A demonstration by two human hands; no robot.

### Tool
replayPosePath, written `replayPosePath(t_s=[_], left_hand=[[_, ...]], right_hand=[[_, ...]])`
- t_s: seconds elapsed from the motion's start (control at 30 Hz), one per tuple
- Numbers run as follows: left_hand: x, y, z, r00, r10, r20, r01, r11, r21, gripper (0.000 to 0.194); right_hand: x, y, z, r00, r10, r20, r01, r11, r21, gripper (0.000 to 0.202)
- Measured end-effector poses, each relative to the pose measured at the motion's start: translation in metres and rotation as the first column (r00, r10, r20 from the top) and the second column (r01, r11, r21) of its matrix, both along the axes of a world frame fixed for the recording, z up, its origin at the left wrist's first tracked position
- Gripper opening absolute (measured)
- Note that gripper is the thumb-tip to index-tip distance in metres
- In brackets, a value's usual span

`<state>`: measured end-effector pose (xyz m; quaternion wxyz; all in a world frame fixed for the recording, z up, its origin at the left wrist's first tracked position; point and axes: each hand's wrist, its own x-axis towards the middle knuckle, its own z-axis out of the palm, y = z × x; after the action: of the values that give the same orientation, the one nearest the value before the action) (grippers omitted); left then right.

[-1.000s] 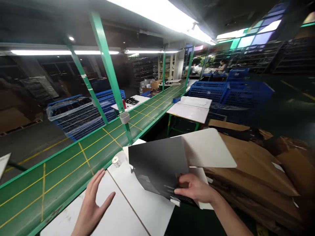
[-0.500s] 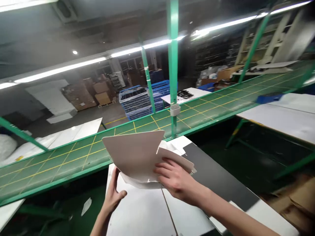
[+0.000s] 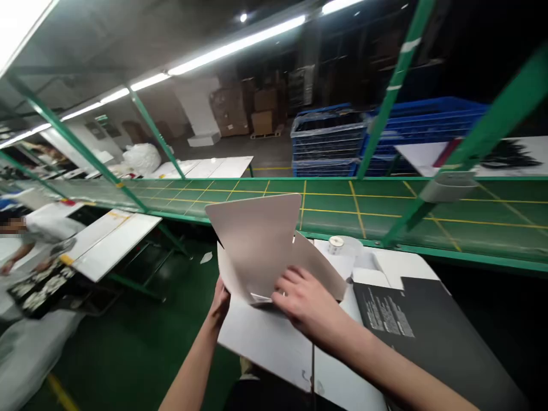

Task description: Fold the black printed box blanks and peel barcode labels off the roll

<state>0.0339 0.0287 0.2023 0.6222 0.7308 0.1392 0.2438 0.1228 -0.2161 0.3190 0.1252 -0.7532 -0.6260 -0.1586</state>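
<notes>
At the near edge of the white table [image 3: 411,265], just this side of the green conveyor belt [image 3: 428,217], we hold a pale card box blank [image 3: 257,245] up off the surface. The right hand [image 3: 306,302] presses its fingers flat against the low front flap, thumb hidden, so it pins the card rather than closing round it. The left hand [image 3: 220,299] cups the blank's left edge from behind; we cannot tell how tightly it closes.

Progress, as we judge it: the blank is partly folded, one large panel standing upright and a side flap bent across, but no closed box shape shows yet. Squaring the walls and tucking the flaps appear to remain. A dark printed sheet [image 3: 428,325] lies flat on the table to the right, and a small tape roll [image 3: 336,244] stands far of the blank near the belt.

Against half a second ago: the view has swung left, so a co-worker's arm [image 3: 17,257] and a far-left table [image 3: 111,240] now show. The blank is still in both hands, with its upright panel raised much as before, and the left hand has moved up onto its edge.
</notes>
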Motion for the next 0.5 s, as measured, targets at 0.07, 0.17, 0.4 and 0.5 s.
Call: replayPosePath(t_s=[0.07,0.17,0.4,0.5], left_hand=[[-0.006,0.005,0.001,0.996,0.045,0.081,-0.043,0.999,-0.033,0.123],[-0.010,0.009,-0.002,0.984,0.111,0.142,-0.107,0.994,-0.036,0.114],[0.010,0.010,-0.020,0.989,0.123,0.081,-0.124,0.992,-0.003,0.038],[0.021,0.016,-0.021,0.986,0.139,0.095,-0.139,0.990,-0.013,0.031]], right_hand=[[0.007,0.002,-0.002,0.998,-0.053,0.018,0.051,0.994,0.098,0.019],[0.012,0.001,-0.012,0.991,-0.128,0.047,0.108,0.947,0.302,0.013],[0.017,-0.013,-0.031,0.894,-0.440,0.086,0.307,0.742,0.595,0.025],[0.034,-0.023,-0.042,0.869,-0.463,-0.176,0.433,0.539,0.722,0.052]])
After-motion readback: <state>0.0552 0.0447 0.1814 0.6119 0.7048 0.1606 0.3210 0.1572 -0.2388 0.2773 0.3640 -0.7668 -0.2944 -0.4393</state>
